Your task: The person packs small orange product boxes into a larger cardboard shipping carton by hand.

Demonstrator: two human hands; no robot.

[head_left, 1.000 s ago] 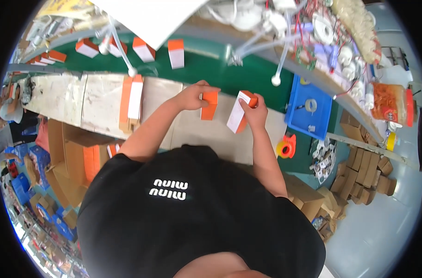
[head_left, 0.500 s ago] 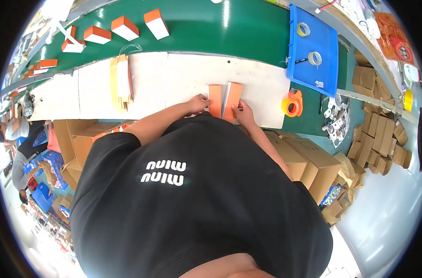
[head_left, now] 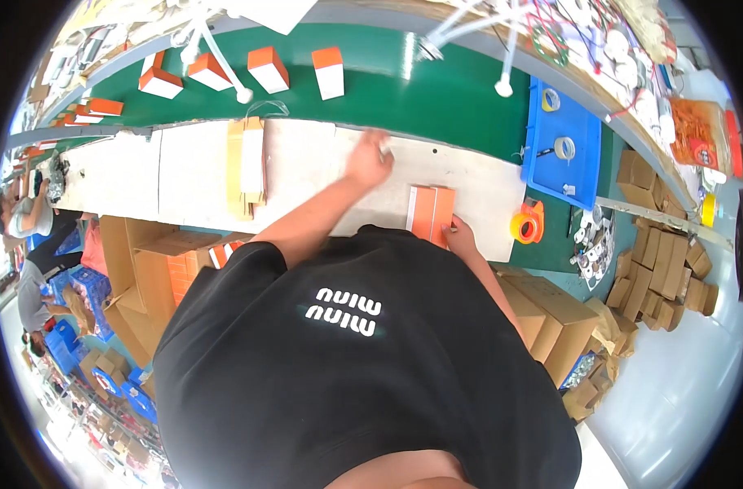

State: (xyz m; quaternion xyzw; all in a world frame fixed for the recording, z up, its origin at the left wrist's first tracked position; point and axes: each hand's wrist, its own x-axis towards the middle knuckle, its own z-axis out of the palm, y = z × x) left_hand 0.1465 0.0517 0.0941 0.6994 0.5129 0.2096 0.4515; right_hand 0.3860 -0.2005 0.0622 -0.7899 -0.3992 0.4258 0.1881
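Left hand [head_left: 370, 160]: stretched forward over the pale surface [head_left: 184, 163], fingers curled loosely; blurred, and whether it grips anything cannot be told. Something small and pale shows at its fingertips, kind unclear.

Right hand [head_left: 461, 238]: close to the body, fingers resting on the near edge of the flat orange carton [head_left: 431, 213], pressing it to the surface rather than closing round it.

Flat orange carton: lies flat on the surface in front of the person, orange with a white strip along its left side, just beside the right hand and well apart from the left.

Stack of flat cartons [head_left: 246, 165]: brown and white, on the surface to the left of the left hand.

Small orange-and-white boxes [head_left: 267, 68]: several standing or tipped on the green belt [head_left: 436, 90] beyond the surface.

Blue tray [head_left: 579, 175]: on the right, past the end of the surface, holding rolls of tape [head_left: 564, 147].

Orange tape dispenser [head_left: 527, 222]: just right of the surface, near the blue tray.

Brown cardboard boxes [head_left: 551, 314]: stacked low on the person's right; more of them on the left.

Another person [head_left: 29, 213]: at the far left edge, partly seen.
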